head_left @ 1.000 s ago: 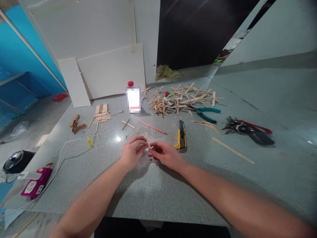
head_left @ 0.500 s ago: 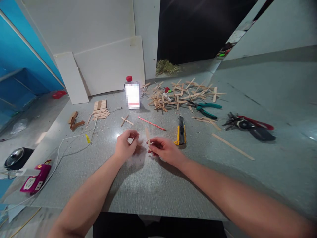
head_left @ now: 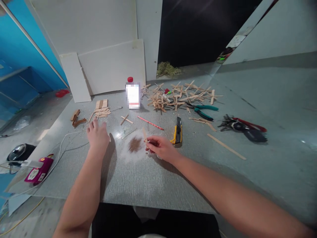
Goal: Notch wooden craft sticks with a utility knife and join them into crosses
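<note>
My right hand (head_left: 158, 146) pinches a wooden craft stick (head_left: 144, 134), which stands nearly upright between thumb and fingers. Beside that hand, a brown and white powdery patch (head_left: 135, 144) marks the tabletop. To the left, my left hand (head_left: 97, 135) reaches over the table with fingers apart and nothing visible in it. Just beyond its fingertips lies a stack of craft sticks (head_left: 102, 112). Two crossed sticks (head_left: 126, 119) rest between the hands, farther back. A red patterned pencil-like stick (head_left: 150, 123) and a yellow and black utility knife (head_left: 177, 131) lie near my right hand.
A pile of joined sticks (head_left: 180, 94) spreads at the back, beside a red-capped bottle (head_left: 133, 96). Teal-handled pliers (head_left: 205, 108) and a red and black tool (head_left: 245, 127) lie right. A white cable (head_left: 60, 145) runs to a magenta power block (head_left: 39, 170) on the left.
My left hand has moved left and forward from beside the right hand, its fingers spreading. My right hand stays in place with the craft stick. The view has shifted slightly.
</note>
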Demonstrator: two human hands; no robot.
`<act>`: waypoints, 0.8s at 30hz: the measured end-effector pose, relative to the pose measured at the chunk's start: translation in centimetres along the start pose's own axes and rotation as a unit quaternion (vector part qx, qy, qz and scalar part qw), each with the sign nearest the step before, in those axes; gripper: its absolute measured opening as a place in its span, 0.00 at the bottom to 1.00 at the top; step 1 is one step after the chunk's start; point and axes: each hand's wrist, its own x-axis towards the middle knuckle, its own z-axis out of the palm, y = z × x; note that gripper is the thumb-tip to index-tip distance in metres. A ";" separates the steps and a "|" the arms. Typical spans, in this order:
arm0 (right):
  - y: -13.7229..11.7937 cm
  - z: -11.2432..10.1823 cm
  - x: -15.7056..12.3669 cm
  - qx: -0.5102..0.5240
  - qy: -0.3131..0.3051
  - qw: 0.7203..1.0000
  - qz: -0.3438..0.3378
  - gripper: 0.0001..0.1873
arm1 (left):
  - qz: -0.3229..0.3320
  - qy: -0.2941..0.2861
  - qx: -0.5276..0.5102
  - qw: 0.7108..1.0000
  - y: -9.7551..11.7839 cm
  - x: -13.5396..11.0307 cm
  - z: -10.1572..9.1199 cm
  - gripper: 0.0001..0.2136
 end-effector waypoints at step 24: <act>0.0 0.4 0.7 0.014 -0.022 1.000 -0.005 0.19 | -0.031 -0.400 0.059 0.914 -10.5 -31.2 -0.8 0.15</act>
